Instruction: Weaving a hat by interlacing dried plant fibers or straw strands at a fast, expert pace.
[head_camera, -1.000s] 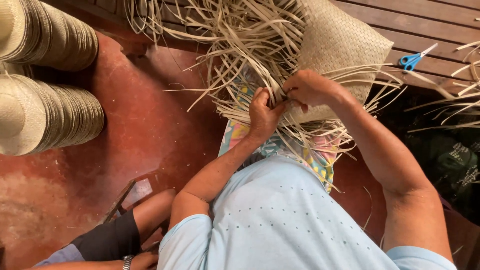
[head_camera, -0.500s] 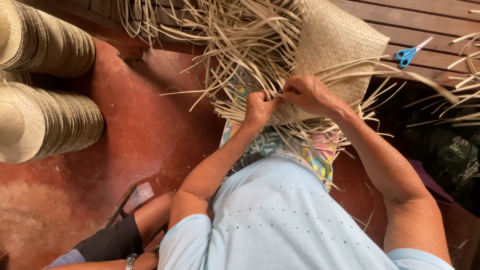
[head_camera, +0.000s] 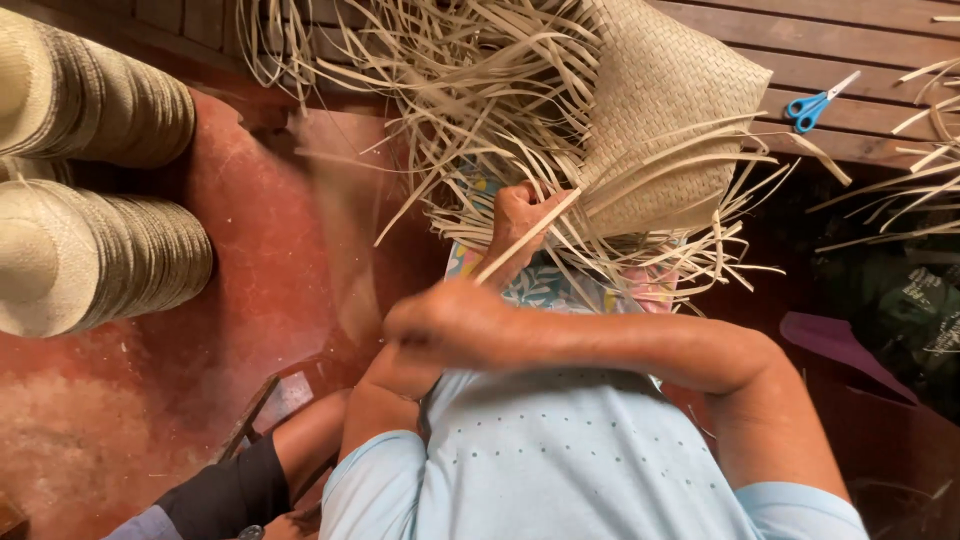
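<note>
A worn, red-painted concrete floor (head_camera: 250, 300) with pale scuffed patches fills the left of the scene, lit by soft, even daylight. Along the top runs a raised platform of dark brown wooden planks (head_camera: 860, 40). Two stacks of pale woven straw hats (head_camera: 90, 170) lie on their sides at the left edge. To the right, the ground falls into deep shadow, where a purple flat sheet (head_camera: 840, 340) rests.

pale blue short-sleeved shirt (head_camera: 560, 460) with tiny dots, bare forearms, patterned cloth (head_camera: 540, 285) over the lap
</note>
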